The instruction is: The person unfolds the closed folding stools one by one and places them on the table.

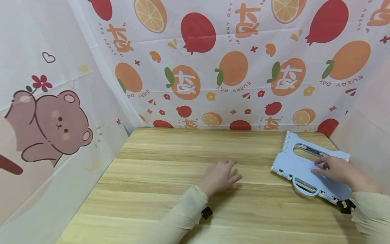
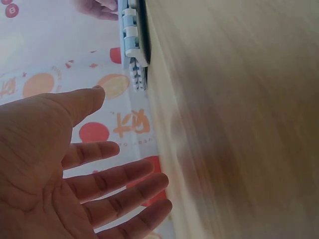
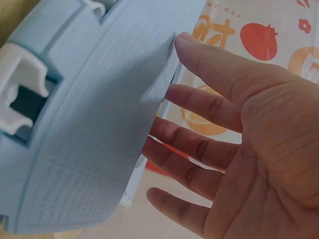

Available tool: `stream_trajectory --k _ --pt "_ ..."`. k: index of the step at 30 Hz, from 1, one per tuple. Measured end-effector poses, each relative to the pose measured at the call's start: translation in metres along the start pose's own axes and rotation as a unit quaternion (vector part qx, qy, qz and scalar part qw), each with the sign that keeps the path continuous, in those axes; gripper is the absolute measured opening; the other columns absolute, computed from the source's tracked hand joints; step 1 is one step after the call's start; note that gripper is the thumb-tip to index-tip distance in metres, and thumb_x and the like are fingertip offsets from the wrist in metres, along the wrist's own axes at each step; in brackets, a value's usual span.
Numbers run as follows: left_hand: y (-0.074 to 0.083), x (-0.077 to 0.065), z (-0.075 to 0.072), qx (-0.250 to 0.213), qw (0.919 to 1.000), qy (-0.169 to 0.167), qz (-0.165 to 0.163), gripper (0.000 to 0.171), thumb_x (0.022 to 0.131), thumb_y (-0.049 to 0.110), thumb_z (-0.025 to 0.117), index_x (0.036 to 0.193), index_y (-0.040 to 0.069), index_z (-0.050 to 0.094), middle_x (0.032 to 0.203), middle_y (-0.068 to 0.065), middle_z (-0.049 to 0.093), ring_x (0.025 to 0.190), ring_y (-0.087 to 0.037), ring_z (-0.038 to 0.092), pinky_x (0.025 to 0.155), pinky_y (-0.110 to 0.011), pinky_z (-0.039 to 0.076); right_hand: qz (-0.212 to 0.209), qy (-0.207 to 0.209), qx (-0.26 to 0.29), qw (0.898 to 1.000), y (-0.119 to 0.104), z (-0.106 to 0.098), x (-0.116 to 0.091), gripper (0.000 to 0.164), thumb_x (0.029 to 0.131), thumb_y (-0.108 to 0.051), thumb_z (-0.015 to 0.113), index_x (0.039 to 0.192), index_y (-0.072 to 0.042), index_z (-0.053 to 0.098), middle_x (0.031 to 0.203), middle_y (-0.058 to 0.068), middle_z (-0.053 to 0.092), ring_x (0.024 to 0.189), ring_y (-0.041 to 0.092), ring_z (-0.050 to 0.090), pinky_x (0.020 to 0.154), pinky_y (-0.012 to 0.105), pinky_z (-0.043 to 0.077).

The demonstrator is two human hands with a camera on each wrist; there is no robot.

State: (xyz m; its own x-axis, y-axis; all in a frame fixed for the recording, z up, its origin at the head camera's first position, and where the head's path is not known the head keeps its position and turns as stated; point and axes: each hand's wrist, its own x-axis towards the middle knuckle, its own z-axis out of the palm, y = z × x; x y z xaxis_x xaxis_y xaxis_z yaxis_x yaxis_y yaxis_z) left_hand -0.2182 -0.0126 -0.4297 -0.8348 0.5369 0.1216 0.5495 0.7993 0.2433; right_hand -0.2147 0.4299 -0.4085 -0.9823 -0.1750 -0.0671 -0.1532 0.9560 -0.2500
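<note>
A light-blue plastic folding stool (image 1: 297,166) lies folded down on the right side of the table, with an oval opening in one panel, a curved carry handle at its near edge and white hinges. Over its upper panel reaches my right hand (image 1: 338,169), its fingers loosely spread. Seen from the right wrist, the thumb (image 3: 192,47) and fingertips are right at the edge of the stool's ribbed panel (image 3: 99,124). My left hand (image 1: 217,178) is over the middle of the table, holding nothing, with its fingers extended and apart in the left wrist view.
The wood-grain table (image 1: 158,162) ends at a back wall hung with fruit-print cloth (image 1: 207,84). More cloth, with a bear print (image 1: 64,122), hangs along the left side. Black straps (image 1: 207,212) show at both wrists.
</note>
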Motion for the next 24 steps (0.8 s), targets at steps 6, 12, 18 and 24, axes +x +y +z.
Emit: stream_trajectory --k 6,12,18,24 --pt "0.001 0.002 0.005 -0.01 0.9998 -0.016 -0.003 0.059 0.103 0.05 0.071 0.15 0.017 0.059 0.135 -0.01 0.074 0.116 -0.026 0.075 0.091 -0.041 0.064 0.007 -0.006 0.009 1.0 0.003 0.002 0.001 0.052 0.095 -0.033 0.081 0.12 0.011 0.071 0.095 0.02 0.071 0.084 0.028 0.061 0.07 0.038 0.05" --pt "0.004 0.002 0.007 -0.023 0.999 -0.037 -0.006 0.066 0.1 0.046 0.076 0.155 0.016 0.055 0.138 -0.012 0.072 0.118 -0.028 0.074 0.094 -0.044 0.063 0.015 -0.014 0.012 1.0 0.005 0.003 0.002 0.055 0.097 -0.035 0.08 0.123 0.012 0.07 0.104 0.027 0.073 0.09 0.034 0.065 0.076 0.047 0.056" --pt "0.006 0.003 0.009 -0.016 0.9993 -0.035 -0.005 0.065 0.1 0.046 0.076 0.154 0.016 0.056 0.139 -0.011 0.072 0.121 -0.027 0.073 0.096 -0.043 0.063 0.01 0.003 0.007 1.0 0.004 0.005 0.001 0.053 0.097 -0.034 0.08 0.122 0.012 0.071 0.103 0.027 0.074 0.091 0.035 0.067 0.078 0.051 0.057" --pt "0.006 0.004 0.011 -0.018 0.9992 -0.033 -0.011 0.065 0.1 0.045 0.077 0.153 0.015 0.057 0.14 -0.012 0.071 0.123 -0.028 0.072 0.097 -0.044 0.063 0.006 0.017 0.004 1.0 0.002 0.009 -0.002 0.053 0.097 -0.035 0.079 0.122 0.011 0.072 0.102 0.025 0.075 0.09 0.035 0.069 0.079 0.054 0.058"
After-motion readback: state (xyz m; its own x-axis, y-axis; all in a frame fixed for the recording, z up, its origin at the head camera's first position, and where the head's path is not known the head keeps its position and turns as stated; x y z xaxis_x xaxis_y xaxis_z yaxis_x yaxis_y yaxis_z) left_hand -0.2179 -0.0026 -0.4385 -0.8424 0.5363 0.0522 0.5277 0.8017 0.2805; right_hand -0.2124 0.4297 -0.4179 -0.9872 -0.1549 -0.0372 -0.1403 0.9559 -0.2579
